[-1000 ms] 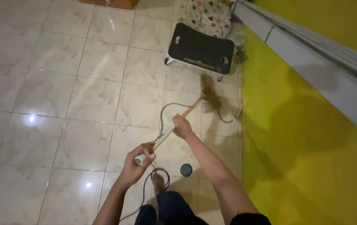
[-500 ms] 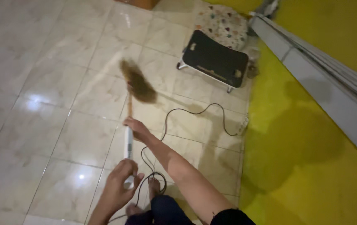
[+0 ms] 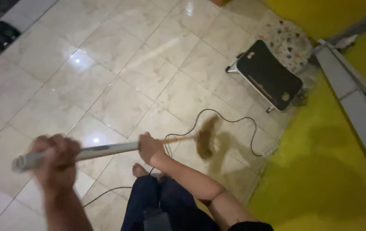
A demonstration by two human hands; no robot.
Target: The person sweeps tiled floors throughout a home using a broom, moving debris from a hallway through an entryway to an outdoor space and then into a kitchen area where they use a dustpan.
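Over the pale tiled floor (image 3: 119,77), seen from the head camera, the left hand (image 3: 57,160) is closed around the broom (image 3: 106,149) near its grey top end, and the right hand (image 3: 150,148) is wrapped around mid-handle. Its blurred bristle head sits just beside the black cable (image 3: 230,121); sweeping well likely means short, low strokes that steer clear of that cable and the bare foot (image 3: 139,170).

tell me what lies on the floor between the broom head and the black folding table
In the head view, a black cable loops across the pale tiles between the broom head and the black folding table; otherwise bare floor.
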